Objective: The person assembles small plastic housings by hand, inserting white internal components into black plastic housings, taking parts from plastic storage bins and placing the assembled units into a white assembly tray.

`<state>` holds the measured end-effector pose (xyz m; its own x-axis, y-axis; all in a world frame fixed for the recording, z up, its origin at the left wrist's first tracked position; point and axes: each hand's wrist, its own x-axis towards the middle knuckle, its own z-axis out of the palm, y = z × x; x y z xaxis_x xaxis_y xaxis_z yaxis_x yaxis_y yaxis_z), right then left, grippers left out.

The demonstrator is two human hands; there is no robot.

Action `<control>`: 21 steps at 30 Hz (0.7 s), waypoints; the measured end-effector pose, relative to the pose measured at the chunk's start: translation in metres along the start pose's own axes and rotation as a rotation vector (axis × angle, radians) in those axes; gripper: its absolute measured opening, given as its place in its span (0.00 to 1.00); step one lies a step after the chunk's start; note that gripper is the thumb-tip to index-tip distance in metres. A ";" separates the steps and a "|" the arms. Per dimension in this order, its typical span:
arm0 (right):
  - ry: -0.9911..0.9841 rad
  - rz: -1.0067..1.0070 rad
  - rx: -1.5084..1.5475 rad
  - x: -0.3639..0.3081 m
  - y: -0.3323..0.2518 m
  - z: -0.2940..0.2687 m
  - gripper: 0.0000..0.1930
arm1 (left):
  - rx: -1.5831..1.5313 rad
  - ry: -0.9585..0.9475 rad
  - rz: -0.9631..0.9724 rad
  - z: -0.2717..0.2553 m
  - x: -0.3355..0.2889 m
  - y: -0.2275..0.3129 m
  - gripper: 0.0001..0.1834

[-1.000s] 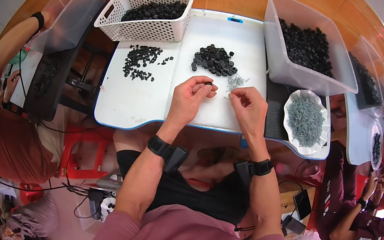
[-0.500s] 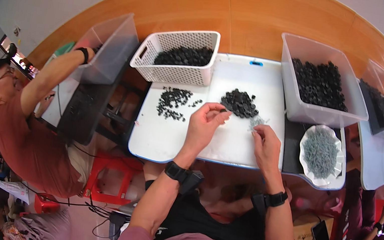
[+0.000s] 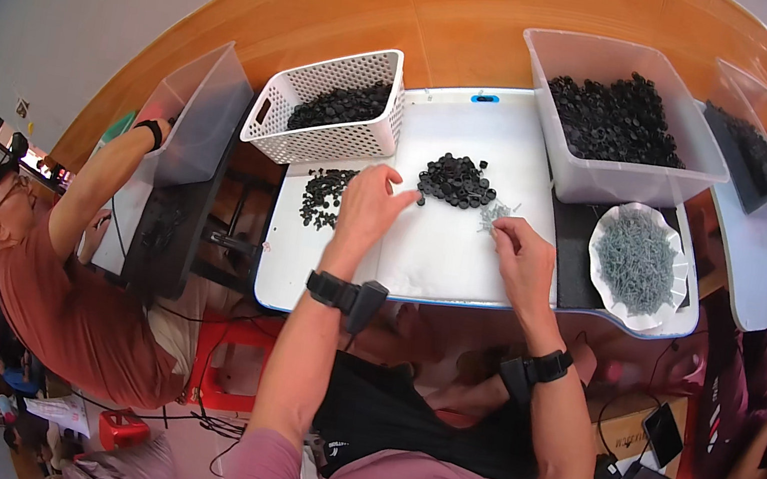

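My left hand (image 3: 368,209) is over the white table (image 3: 420,261), between two piles of black parts. Its thumb and forefinger are apart, and no part shows between them. Just beyond the thumb tip lies a small round black part (image 3: 420,200), at the edge of the middle pile of round black caps (image 3: 457,181). Smaller black pieces (image 3: 322,197) are spread left of this hand, partly hidden by it. My right hand (image 3: 524,258) has its fingertips pinched together at a little heap of grey screws (image 3: 495,216); whatever they grip is too small to make out.
A white perforated basket (image 3: 318,145) and a clear bin (image 3: 616,182), both holding black parts, stand at the back. A white fluted dish (image 3: 601,276) of screws sits at right. A co-worker (image 3: 82,281) reaches into another bin (image 3: 206,118) at left.
My left hand has opened and drawn left from the middle pile; the black part it pinched is no longer in its fingers. My right hand stays by the screws. The view has shifted slightly.
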<state>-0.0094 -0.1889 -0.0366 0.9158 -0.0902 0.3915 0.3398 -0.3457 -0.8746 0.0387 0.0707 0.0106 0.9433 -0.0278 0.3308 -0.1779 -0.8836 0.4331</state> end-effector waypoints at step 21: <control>-0.094 0.146 0.403 -0.003 0.003 -0.004 0.05 | -0.569 0.014 -0.121 0.053 -0.069 0.086 0.13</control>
<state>-0.0118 -0.1933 -0.0397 0.9696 -0.0189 0.2440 0.2447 0.0581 -0.9679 -0.0270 -0.0283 -0.0197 0.9632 0.0674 0.2603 -0.1953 -0.4902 0.8495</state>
